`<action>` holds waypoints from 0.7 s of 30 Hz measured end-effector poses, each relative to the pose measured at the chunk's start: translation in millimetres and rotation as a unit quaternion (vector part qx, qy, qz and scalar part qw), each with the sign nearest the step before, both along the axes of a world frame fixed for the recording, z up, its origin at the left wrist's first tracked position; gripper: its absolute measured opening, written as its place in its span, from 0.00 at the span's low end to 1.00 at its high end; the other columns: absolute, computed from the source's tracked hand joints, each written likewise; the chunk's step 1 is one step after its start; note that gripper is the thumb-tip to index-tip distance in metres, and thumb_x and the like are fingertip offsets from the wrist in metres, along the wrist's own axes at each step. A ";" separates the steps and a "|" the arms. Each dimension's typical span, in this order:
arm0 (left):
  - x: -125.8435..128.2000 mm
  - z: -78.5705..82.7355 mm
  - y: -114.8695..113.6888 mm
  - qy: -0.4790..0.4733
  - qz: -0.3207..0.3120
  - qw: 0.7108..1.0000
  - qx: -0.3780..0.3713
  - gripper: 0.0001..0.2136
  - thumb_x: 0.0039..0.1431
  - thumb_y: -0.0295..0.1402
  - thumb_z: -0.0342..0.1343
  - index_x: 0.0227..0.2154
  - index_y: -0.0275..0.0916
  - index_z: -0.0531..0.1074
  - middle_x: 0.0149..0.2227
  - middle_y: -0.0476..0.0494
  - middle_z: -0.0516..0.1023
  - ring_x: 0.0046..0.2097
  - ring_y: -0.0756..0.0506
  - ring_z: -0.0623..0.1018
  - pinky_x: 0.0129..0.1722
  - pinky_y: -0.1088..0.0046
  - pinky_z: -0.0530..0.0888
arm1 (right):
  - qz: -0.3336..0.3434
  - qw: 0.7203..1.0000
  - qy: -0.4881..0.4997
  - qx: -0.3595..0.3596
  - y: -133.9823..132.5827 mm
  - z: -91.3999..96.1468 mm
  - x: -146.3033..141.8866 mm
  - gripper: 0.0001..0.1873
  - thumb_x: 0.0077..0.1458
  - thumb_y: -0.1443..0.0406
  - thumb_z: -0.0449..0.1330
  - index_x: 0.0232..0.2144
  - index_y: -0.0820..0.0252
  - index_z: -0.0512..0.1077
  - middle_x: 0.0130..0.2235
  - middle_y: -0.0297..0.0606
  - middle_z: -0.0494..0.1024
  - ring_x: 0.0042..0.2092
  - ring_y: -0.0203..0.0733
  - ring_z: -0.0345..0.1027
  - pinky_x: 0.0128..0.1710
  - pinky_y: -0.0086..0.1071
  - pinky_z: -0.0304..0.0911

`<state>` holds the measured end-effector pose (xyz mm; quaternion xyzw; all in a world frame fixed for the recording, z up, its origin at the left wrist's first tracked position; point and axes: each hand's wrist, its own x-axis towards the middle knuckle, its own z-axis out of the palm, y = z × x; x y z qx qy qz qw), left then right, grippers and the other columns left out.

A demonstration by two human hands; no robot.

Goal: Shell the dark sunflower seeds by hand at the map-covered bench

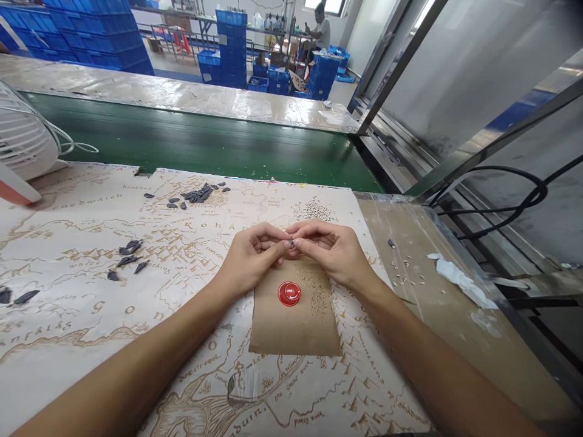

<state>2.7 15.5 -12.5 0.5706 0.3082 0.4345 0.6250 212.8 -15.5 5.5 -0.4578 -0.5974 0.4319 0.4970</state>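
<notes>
Fingertips of my left hand (252, 258) and my right hand (336, 250) meet over the top of a brown cardboard piece (282, 334). Both hands are closed in a pinch around a small dark grey piece (292, 243), mostly hidden by the fingers. Below them, a glossy red disc (289, 294) with a swirled surface lies on the cardboard, beside a scatter of tiny dark specks (317, 294). Similar dark grey pieces form a pile (199, 193) at the back left, and several more (129, 260) lie at the left.
A map-printed sheet (113, 291) covers the table. Small pale bits (314, 209) are strewn behind my hands. To the left stands a white fan (25, 136); at right lies a crumpled white tissue (462, 280). Beyond run a green belt (204, 142) and stacked blue crates (232, 48); a person (322, 30) sits far back.
</notes>
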 end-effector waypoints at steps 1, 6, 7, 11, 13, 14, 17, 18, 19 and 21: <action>0.0 0.2 -0.1 -0.001 -0.001 1.000 0.000 0.10 0.65 0.37 0.75 0.40 0.37 0.83 0.36 0.41 0.90 0.33 0.49 0.85 0.34 0.74 0.80 | 0.001 1.000 0.001 0.003 0.5 -0.9 0.3 0.06 0.62 0.60 0.77 0.37 0.55 0.87 0.52 0.44 0.89 0.54 0.48 0.84 0.59 0.47 0.82; 0.9 1.1 0.5 0.001 0.001 1.000 0.005 0.09 0.65 0.36 0.74 0.39 0.37 0.83 0.35 0.42 0.90 0.32 0.50 0.84 0.33 0.74 0.81 | 0.007 1.000 -0.002 0.007 1.0 -0.3 0.8 0.05 0.63 0.60 0.76 0.37 0.54 0.87 0.51 0.44 0.89 0.54 0.49 0.85 0.59 0.48 0.82; 1.1 1.3 0.7 0.002 0.001 1.000 0.006 0.09 0.65 0.36 0.74 0.40 0.37 0.83 0.35 0.42 0.90 0.32 0.49 0.84 0.33 0.74 0.81 | 0.009 1.000 -0.001 0.005 0.7 0.9 0.8 0.06 0.63 0.60 0.77 0.37 0.54 0.87 0.52 0.44 0.89 0.54 0.49 0.85 0.58 0.48 0.83; 1.9 2.4 1.1 0.005 0.003 1.000 0.016 0.08 0.66 0.35 0.73 0.42 0.37 0.83 0.36 0.43 0.89 0.33 0.50 0.83 0.34 0.75 0.82 | 0.002 1.000 0.022 -0.019 0.8 6.6 3.8 0.10 0.61 0.58 0.78 0.40 0.55 0.88 0.53 0.43 0.89 0.51 0.48 0.86 0.54 0.46 0.85; 2.2 3.1 1.4 0.012 0.010 1.000 0.012 0.07 0.66 0.34 0.73 0.42 0.37 0.83 0.34 0.44 0.87 0.32 0.51 0.82 0.33 0.76 0.81 | -0.025 0.999 0.030 -0.030 3.0 8.8 9.8 0.14 0.61 0.55 0.78 0.44 0.56 0.87 0.50 0.44 0.90 0.45 0.48 0.87 0.50 0.46 0.86; 2.3 3.4 1.6 0.015 0.016 1.000 0.008 0.07 0.66 0.34 0.73 0.42 0.37 0.83 0.33 0.45 0.86 0.31 0.51 0.82 0.33 0.76 0.81 | -0.047 0.998 0.022 -0.030 4.8 9.4 14.3 0.15 0.63 0.54 0.76 0.45 0.57 0.86 0.47 0.44 0.90 0.42 0.47 0.87 0.47 0.46 0.86; 2.2 4.4 2.3 0.012 0.035 0.999 0.000 0.07 0.64 0.33 0.74 0.41 0.38 0.83 0.33 0.45 0.86 0.31 0.51 0.81 0.31 0.77 0.80 | -0.144 0.986 -0.089 0.008 11.5 9.0 32.1 0.12 0.67 0.57 0.70 0.44 0.59 0.85 0.41 0.44 0.89 0.39 0.48 0.84 0.42 0.44 0.81; 2.0 4.8 2.5 0.007 0.039 0.999 0.000 0.06 0.64 0.33 0.73 0.40 0.38 0.83 0.33 0.45 0.86 0.31 0.51 0.80 0.30 0.77 0.80 | -0.171 0.974 -0.148 0.022 13.8 8.3 38.3 0.09 0.67 0.60 0.69 0.43 0.59 0.85 0.42 0.44 0.89 0.39 0.47 0.83 0.42 0.44 0.79; 1.7 5.2 2.6 0.003 0.043 0.999 0.000 0.06 0.65 0.33 0.73 0.40 0.39 0.83 0.33 0.45 0.85 0.30 0.51 0.80 0.29 0.77 0.79 | -0.189 0.960 -0.205 0.031 15.7 7.2 44.0 0.07 0.66 0.63 0.67 0.41 0.58 0.85 0.42 0.44 0.89 0.40 0.47 0.82 0.43 0.44 0.76; 0.8 6.1 2.6 -0.001 0.052 0.999 0.002 0.05 0.65 0.33 0.73 0.40 0.39 0.83 0.30 0.46 0.84 0.30 0.50 0.81 0.28 0.77 0.78 | -0.198 0.936 -0.290 0.032 18.6 4.3 52.1 0.07 0.65 0.68 0.65 0.39 0.58 0.85 0.41 0.43 0.89 0.40 0.47 0.80 0.45 0.43 0.73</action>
